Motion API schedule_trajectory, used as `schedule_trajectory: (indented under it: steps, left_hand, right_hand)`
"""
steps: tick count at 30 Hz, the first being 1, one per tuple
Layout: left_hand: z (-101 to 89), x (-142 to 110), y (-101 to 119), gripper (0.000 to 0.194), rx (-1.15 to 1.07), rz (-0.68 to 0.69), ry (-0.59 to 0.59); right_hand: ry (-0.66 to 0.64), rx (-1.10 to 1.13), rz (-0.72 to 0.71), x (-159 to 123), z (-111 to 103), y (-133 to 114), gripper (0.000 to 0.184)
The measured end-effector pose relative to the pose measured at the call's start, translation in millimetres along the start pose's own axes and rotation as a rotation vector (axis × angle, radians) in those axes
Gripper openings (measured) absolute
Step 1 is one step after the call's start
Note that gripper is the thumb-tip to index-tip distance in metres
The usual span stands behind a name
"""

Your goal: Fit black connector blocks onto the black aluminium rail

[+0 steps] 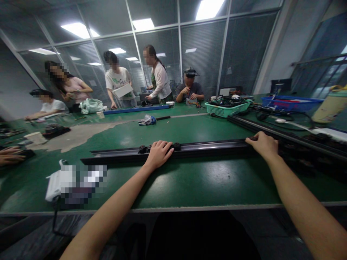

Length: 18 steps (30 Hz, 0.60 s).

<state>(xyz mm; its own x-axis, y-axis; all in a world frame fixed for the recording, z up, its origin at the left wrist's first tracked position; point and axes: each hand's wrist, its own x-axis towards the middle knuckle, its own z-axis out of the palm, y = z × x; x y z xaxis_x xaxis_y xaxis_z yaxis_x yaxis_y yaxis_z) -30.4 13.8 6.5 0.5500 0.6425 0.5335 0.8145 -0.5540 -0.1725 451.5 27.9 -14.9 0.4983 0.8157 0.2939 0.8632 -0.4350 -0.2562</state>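
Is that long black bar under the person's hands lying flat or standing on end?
Lying flat: the black rail runs lengthwise along the green workbench, with the left hand and right hand resting on top.

Bright white ceiling panels (78,30) cast glare on the glossy green counter (214,177) and a soft shadow under the long black metal rail (211,147); fisheye distortion bows the edges.

No legible text anywhere; print on co-worker's white T-shirt (119,77) blurred, too small to read; nothing else readable.

Left hand (159,154), right hand (262,144) on a black rail (206,146), probably metal
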Motion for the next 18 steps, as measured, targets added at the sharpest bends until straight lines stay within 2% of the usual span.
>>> schedule_trajectory:
  steps: [18]
  left_hand:
    - [-0.2,-0.6,-0.7,0.041,-0.001,-0.006,-0.002]
  right_hand:
    - [0.017,-0.003,0.082,0.4,-5.8,7.7,0.042]
